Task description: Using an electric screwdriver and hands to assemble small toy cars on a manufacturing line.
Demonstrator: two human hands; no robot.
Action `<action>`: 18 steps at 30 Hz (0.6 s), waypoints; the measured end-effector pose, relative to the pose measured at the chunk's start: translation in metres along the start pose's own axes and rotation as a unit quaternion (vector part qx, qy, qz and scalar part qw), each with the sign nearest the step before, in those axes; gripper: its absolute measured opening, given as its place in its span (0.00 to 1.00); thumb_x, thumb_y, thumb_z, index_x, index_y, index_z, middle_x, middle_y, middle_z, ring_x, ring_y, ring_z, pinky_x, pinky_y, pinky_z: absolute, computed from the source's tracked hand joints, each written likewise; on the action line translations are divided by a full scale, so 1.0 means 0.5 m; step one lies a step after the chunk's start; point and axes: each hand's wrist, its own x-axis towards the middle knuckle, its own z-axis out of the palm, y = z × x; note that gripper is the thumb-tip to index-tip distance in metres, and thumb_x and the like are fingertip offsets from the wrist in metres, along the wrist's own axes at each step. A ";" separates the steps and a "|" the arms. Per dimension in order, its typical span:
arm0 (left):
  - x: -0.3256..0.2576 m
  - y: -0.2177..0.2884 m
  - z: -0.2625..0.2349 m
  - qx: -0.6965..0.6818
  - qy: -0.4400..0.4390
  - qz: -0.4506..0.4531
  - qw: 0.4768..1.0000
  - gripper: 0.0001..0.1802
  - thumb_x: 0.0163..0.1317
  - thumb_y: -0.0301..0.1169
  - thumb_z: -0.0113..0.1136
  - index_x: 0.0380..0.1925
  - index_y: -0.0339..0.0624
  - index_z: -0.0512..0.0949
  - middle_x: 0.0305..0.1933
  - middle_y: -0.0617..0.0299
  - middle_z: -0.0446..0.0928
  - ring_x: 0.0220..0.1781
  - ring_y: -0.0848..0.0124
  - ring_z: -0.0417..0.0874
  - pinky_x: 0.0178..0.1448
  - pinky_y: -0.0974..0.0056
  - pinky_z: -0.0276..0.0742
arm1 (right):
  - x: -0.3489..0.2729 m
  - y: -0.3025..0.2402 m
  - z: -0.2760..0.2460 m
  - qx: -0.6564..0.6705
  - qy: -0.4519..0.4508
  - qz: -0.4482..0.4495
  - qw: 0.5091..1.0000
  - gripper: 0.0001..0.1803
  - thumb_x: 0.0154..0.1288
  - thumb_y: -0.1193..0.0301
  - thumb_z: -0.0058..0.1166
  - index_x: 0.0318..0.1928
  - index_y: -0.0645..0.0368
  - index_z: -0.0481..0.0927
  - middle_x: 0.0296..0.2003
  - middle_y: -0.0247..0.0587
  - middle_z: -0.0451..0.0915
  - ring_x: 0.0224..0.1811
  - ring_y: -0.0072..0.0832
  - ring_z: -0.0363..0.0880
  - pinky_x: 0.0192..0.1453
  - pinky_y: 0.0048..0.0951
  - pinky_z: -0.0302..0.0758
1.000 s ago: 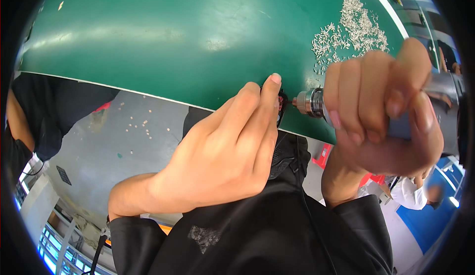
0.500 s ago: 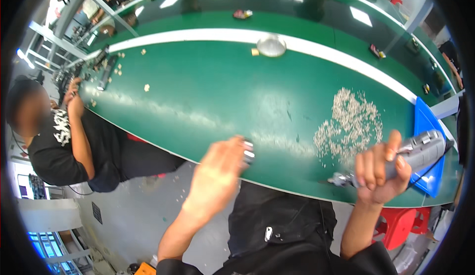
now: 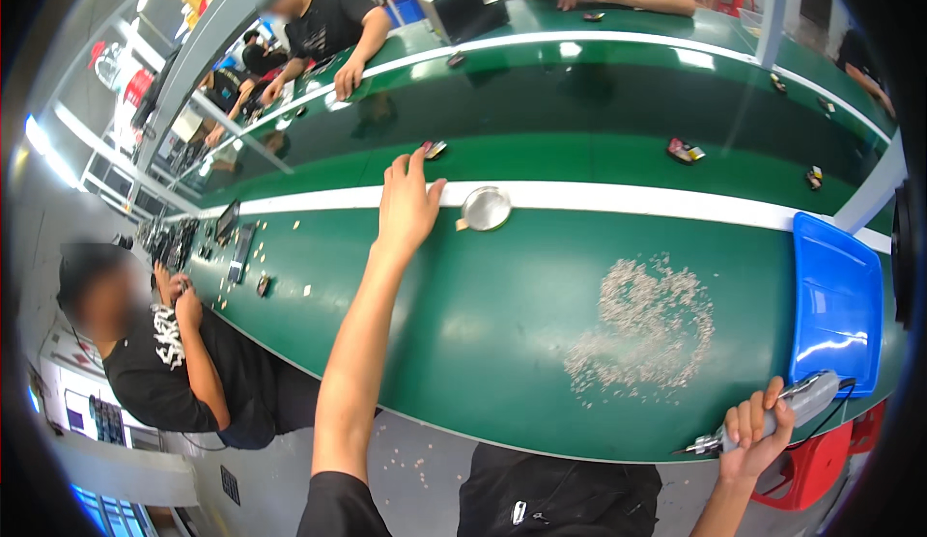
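Here, small dark part (image 3: 436, 151) just beside loosely spread left grip (image 3: 407, 207); right grip (image 3: 757, 433) clasps electric screwdriver (image 3: 813, 398).

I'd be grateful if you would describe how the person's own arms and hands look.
The left hand and right hand are both bare, with no gloves. A plain black sleeve covers the upper left arm, leaving that forearm uncovered. The visible right forearm is bare too; its sleeve is out of view.

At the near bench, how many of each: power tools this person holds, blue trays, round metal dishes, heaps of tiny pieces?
Grey power tool, in the right hand: 1
Blue tray: 1
Round metal dish: 1
Heap of tiny pieces: 1
Total: 4
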 end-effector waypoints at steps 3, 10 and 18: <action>0.091 -0.028 0.083 0.034 0.004 -0.012 0.999 0.34 0.56 0.33 0.65 0.62 0.38 0.64 0.61 0.32 0.64 0.59 0.39 0.69 0.61 0.47 0.69 | -0.011 -0.011 -0.025 0.015 -0.036 0.022 0.999 0.10 0.66 0.66 0.43 0.32 0.57 0.61 0.11 0.31 0.57 0.09 0.21 0.54 0.18 0.27 0.63; 0.160 0.045 0.120 -0.056 -0.048 0.040 0.996 0.16 0.56 0.19 0.55 0.46 0.36 0.73 0.43 0.43 0.77 0.49 0.47 0.75 0.52 0.50 0.71 | -0.004 -0.011 -0.027 0.078 -0.057 0.097 0.991 0.08 0.64 0.65 0.41 0.34 0.57 0.65 0.14 0.33 0.60 0.14 0.25 0.60 0.26 0.34 0.67; 0.182 0.551 0.159 -0.239 -0.168 0.282 0.914 0.22 0.57 0.19 0.55 0.53 0.36 0.71 0.52 0.47 0.72 0.57 0.51 0.71 0.60 0.55 0.69 | 0.004 -0.026 -0.040 0.118 -0.089 0.113 0.983 0.09 0.65 0.64 0.44 0.36 0.57 0.69 0.14 0.32 0.61 0.15 0.24 0.60 0.29 0.32 0.65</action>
